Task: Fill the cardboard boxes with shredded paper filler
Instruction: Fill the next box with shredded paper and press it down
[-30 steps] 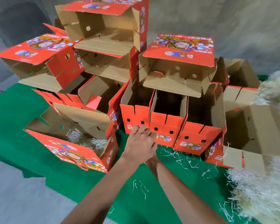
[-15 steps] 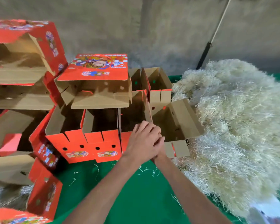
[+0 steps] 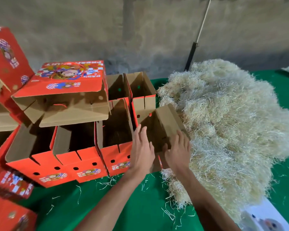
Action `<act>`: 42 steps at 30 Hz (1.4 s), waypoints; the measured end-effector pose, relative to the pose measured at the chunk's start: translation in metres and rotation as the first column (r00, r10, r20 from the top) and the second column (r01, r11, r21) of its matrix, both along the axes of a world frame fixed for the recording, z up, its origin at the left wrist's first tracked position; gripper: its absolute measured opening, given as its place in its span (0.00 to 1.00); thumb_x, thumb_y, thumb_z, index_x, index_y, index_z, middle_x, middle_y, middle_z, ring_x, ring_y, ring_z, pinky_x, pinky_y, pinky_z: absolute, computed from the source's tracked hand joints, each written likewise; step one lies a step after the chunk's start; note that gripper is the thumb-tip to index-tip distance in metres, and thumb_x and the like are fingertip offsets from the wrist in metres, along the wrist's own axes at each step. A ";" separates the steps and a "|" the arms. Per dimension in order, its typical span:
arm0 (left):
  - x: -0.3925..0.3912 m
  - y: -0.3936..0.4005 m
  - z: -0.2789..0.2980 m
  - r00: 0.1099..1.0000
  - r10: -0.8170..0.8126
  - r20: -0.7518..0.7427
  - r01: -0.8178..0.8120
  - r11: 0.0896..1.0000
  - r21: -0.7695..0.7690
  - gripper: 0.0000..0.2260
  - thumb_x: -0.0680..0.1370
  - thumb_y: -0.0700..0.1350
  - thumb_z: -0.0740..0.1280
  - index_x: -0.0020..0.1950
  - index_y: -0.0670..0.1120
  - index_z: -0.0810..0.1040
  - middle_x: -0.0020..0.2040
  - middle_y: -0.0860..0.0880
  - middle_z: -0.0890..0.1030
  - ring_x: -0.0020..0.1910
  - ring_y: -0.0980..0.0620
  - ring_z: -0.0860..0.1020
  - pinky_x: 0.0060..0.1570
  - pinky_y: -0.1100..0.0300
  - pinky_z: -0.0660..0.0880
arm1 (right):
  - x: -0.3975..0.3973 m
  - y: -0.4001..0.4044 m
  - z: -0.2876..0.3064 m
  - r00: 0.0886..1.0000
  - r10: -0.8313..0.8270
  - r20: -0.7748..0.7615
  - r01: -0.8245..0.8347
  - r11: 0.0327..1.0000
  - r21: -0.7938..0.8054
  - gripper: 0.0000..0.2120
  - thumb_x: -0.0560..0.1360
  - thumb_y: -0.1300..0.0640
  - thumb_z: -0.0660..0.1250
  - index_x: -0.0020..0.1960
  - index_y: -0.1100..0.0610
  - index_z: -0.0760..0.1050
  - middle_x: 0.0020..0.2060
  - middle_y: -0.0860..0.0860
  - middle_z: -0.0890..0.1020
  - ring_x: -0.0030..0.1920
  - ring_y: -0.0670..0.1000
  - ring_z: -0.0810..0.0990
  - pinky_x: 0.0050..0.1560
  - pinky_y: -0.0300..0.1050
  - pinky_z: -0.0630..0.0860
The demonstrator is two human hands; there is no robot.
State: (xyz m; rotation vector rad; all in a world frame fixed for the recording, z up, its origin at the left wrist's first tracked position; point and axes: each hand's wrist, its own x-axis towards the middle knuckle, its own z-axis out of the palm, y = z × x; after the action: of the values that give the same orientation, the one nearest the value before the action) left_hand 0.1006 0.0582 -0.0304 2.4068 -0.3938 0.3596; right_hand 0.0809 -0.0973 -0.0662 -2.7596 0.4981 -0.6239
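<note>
A big pile of pale shredded paper filler lies on the green cloth at the right. Several open red cardboard boxes stand in a row left of it. The rightmost open box leans against the pile, its brown flap tipped toward the filler. My left hand hovers flat, fingers straight, over that box's front left edge. My right hand is spread at its front right corner, beside the pile. Neither hand holds anything.
More red boxes are stacked at the left, one printed box lying on top of the row. Two open boxes stand behind. Loose strands litter the green cloth. A pole leans on the grey wall.
The view has swung right, from the box stacks to the filler pile. My hands, pressed together before, have parted and now sit either side of the rightmost box's opening.
</note>
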 end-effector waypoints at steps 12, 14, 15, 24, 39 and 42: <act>0.043 -0.033 0.033 0.894 0.164 -0.416 -0.066 0.968 0.240 0.40 0.79 0.38 0.67 0.79 0.33 0.41 0.73 0.35 0.67 0.65 0.38 0.76 0.61 0.51 0.73 | 0.033 -0.053 0.020 0.974 -0.039 -0.225 0.139 0.883 0.449 0.16 0.81 0.57 0.65 0.65 0.62 0.68 0.53 0.57 0.80 0.46 0.56 0.82 0.43 0.50 0.83; 0.050 -0.037 0.038 0.899 0.192 -0.394 -0.063 0.946 0.317 0.35 0.80 0.38 0.65 0.79 0.32 0.47 0.70 0.37 0.72 0.64 0.38 0.76 0.60 0.50 0.73 | 0.035 -0.061 0.028 0.979 -0.040 -0.200 0.131 0.877 0.462 0.07 0.81 0.61 0.63 0.58 0.60 0.74 0.45 0.54 0.82 0.39 0.54 0.83 0.34 0.46 0.80; 0.051 -0.037 0.041 0.901 0.202 -0.384 -0.074 0.943 0.324 0.34 0.80 0.38 0.65 0.79 0.33 0.49 0.69 0.38 0.73 0.64 0.38 0.76 0.60 0.49 0.74 | 0.036 -0.064 0.033 0.984 -0.015 -0.177 0.102 0.864 0.493 0.05 0.81 0.62 0.62 0.54 0.59 0.75 0.43 0.53 0.82 0.37 0.54 0.82 0.32 0.46 0.79; 0.031 -0.006 0.077 0.937 0.108 -0.332 -0.098 0.994 0.047 0.13 0.79 0.42 0.65 0.64 0.45 0.74 0.59 0.43 0.81 0.57 0.41 0.81 0.54 0.49 0.81 | 0.026 -0.067 0.084 0.944 0.223 -0.242 -0.060 0.841 0.538 0.10 0.72 0.49 0.65 0.44 0.55 0.72 0.37 0.55 0.80 0.37 0.53 0.77 0.36 0.47 0.73; -0.018 0.098 0.073 0.817 -0.067 -0.573 0.106 0.994 0.035 0.10 0.71 0.45 0.65 0.48 0.56 0.82 0.46 0.55 0.83 0.45 0.56 0.82 0.41 0.56 0.82 | -0.004 -0.041 0.041 0.945 0.077 -0.317 0.069 0.902 0.426 0.21 0.73 0.39 0.71 0.43 0.59 0.82 0.32 0.52 0.82 0.34 0.51 0.82 0.33 0.39 0.76; -0.018 0.123 0.074 0.853 0.044 -0.520 0.080 0.974 0.213 0.10 0.67 0.43 0.64 0.43 0.55 0.80 0.40 0.53 0.82 0.39 0.52 0.81 0.32 0.59 0.74 | -0.002 -0.025 0.039 0.932 0.156 -0.328 -0.005 0.908 0.419 0.22 0.69 0.34 0.72 0.33 0.52 0.75 0.30 0.49 0.79 0.36 0.53 0.81 0.39 0.42 0.76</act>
State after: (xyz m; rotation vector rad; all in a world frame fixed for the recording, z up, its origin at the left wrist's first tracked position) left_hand 0.0822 0.1811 0.0437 2.5916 -0.2134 -0.3759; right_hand 0.0786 -0.1224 -0.0277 -2.4648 0.5146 0.0170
